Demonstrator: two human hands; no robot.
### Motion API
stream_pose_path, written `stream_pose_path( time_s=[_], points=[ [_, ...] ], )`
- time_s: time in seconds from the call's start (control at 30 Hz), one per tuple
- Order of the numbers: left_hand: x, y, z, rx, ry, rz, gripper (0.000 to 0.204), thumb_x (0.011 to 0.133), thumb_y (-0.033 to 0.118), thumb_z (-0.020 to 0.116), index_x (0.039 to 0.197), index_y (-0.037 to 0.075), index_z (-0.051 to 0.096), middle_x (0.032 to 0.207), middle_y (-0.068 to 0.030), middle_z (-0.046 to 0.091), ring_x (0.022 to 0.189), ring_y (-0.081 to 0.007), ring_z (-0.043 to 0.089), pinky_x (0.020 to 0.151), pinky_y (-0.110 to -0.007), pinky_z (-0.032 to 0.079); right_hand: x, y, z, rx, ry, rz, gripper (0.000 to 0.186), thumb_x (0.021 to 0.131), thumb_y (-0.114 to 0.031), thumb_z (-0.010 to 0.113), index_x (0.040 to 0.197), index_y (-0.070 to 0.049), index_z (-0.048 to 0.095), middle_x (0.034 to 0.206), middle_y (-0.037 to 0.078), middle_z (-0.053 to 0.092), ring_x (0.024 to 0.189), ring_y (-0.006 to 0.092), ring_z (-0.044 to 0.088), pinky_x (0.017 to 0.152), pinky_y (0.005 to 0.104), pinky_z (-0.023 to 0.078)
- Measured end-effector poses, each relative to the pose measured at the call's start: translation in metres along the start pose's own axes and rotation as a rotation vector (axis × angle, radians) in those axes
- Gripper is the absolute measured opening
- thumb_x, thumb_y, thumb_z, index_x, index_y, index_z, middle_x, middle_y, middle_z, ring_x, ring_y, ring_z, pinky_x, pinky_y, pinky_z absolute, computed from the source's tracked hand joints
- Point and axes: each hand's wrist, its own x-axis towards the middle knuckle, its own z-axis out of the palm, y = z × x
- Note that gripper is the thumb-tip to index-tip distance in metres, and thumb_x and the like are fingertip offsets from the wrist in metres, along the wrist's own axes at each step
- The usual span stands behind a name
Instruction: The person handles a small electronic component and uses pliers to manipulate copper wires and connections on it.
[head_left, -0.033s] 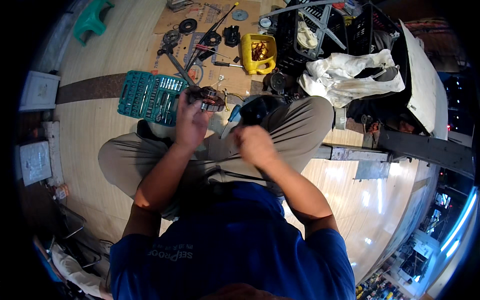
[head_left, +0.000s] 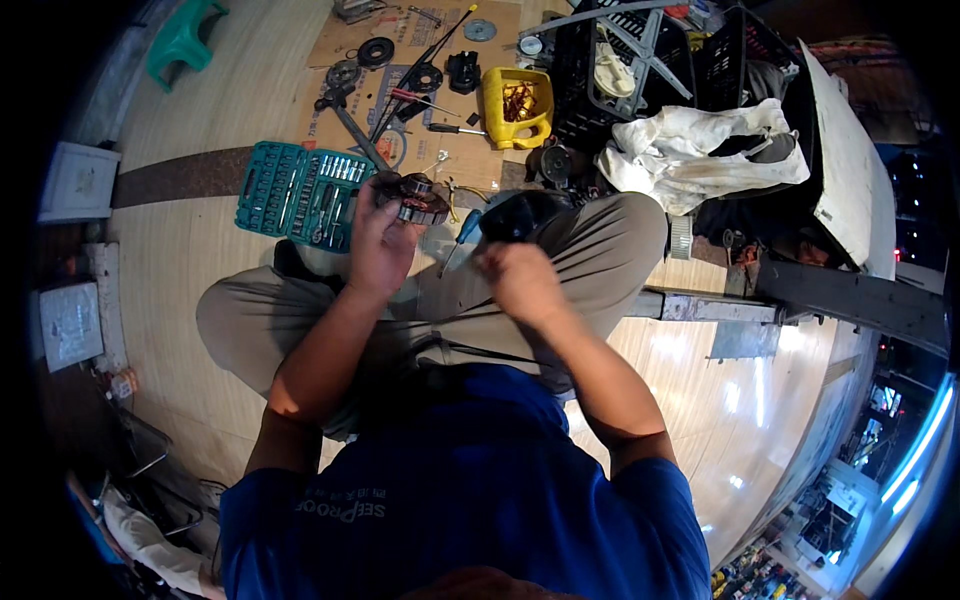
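My left hand (head_left: 385,245) is closed on a dark, round metal part (head_left: 420,200) with copper-coloured sections, raised above my lap. My right hand (head_left: 515,280) hangs over the right leg, blurred by motion; whether it holds anything is unclear. A blue-handled screwdriver (head_left: 467,228) lies between the hands, beside a dark rounded object (head_left: 515,215). Beyond my left hand lies an open green socket set (head_left: 285,190), and thin yellow-handled pliers or wires (head_left: 460,200) show behind the held part.
Cardboard (head_left: 330,40) bears loose parts, tools and a yellow cut jug (head_left: 517,105) of small pieces. At right are black crates (head_left: 575,100), white cloth (head_left: 700,150) and a metal beam (head_left: 840,300). A green stool (head_left: 175,45) stands top left.
My right hand has shifted slightly to the right, away from the left hand. The left hand and its part look nearly unmoved.
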Motion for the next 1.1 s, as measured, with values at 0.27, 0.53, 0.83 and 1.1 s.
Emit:
stream_pose_path(
  time_s=[0.27, 0.53, 0.83, 1.1],
  points=[
    [-0.003, -0.007, -0.013, 0.132, -0.104, -0.043, 0.042, 0.078, -0.001, 0.051, 0.119, 0.001, 0.045, 0.112, -0.0110, 0.054, 0.109, -0.0222, 0.052, 0.097, -0.038, 0.042, 0.006, 0.033, -0.090, 0.263, 0.304, 0.139, 0.018, 0.087, -0.018, 0.062, 0.091, -0.001, 0.067, 0.078, 0.023, 0.062, 0.073, 0.0367, 0.061, 0.066, 0.0380, 0.048],
    [0.004, -0.011, -0.010, 0.556, 0.007, 0.110, 0.043, 0.078, 0.002, 0.064, 0.117, 0.003, 0.046, 0.105, -0.0063, 0.056, 0.098, -0.0150, 0.055, 0.090, -0.029, 0.043, -0.031, -0.029, -0.129, 0.664, 0.331, 0.068, 0.017, 0.090, -0.013, 0.059, 0.090, 0.003, 0.065, 0.068, 0.008, 0.062, 0.064, 0.0103, 0.053, 0.061, 0.0268, 0.044],
    [0.028, -0.020, -0.031, 0.316, 0.356, 0.057, 0.030, 0.083, 0.013, 0.067, 0.107, 0.010, 0.048, 0.100, -0.0060, 0.057, 0.092, -0.0198, 0.058, 0.079, -0.038, 0.052, -0.106, -0.068, -0.056, 0.238, -0.238, -0.261, 0.013, 0.086, -0.015, 0.056, 0.090, -0.005, 0.065, 0.079, 0.017, 0.064, 0.072, 0.0372, 0.062, 0.064, 0.0448, 0.050],
    [0.032, -0.003, -0.047, -0.198, 0.209, -0.045, 0.026, 0.089, 0.023, 0.055, 0.106, 0.003, 0.055, 0.108, -0.0166, 0.061, 0.106, -0.0336, 0.058, 0.094, -0.052, 0.048, -0.256, 0.150, -0.042, -0.383, 0.195, 0.475, 0.014, 0.090, -0.014, 0.049, 0.088, -0.006, 0.060, 0.082, 0.020, 0.064, 0.074, 0.0378, 0.062, 0.062, 0.0444, 0.049]
  ],
)
